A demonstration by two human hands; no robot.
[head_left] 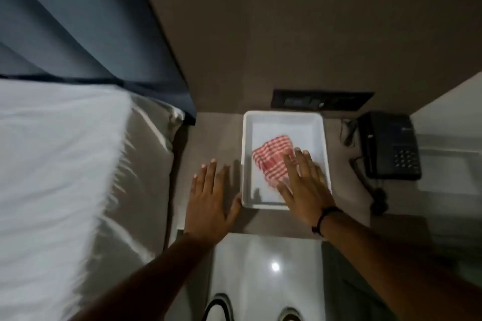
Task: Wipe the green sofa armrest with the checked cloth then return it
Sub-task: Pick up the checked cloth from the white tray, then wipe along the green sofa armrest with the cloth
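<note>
- Head view: the whole scene was dim and smeared by motion blur, so the weave of the checked cloth [272,157] and the edges of the fingers were soft.
- The near-right corner of the cloth was hidden under the right hand [303,186]; whether the palm pressed it or only hovered over it could not be told.
- The green sofa armrest did not appear anywhere in this view.
- The switch panel [322,100] on the wall beyond the hands was too dark to read, and the shoes [219,307] at the bottom were cut off by the frame edge.
- Right hand: flat, palm down, fingers spread and straight — grasping nothing, reaching over the near-right part of the white tray [283,117], a dark band on its wrist.
- Left hand [210,199]: also flat and released, fingers spread, on the bedside tabletop [216,135] just left of the tray, thumb close to the tray's near-left corner.
- The cloth lay folded inside the tray, ahead of and partly under the right fingertips.
- A dark telephone [390,144] sat to the right of the right hand — well apart from it; the bed [60,164] lay left of the left hand.
</note>
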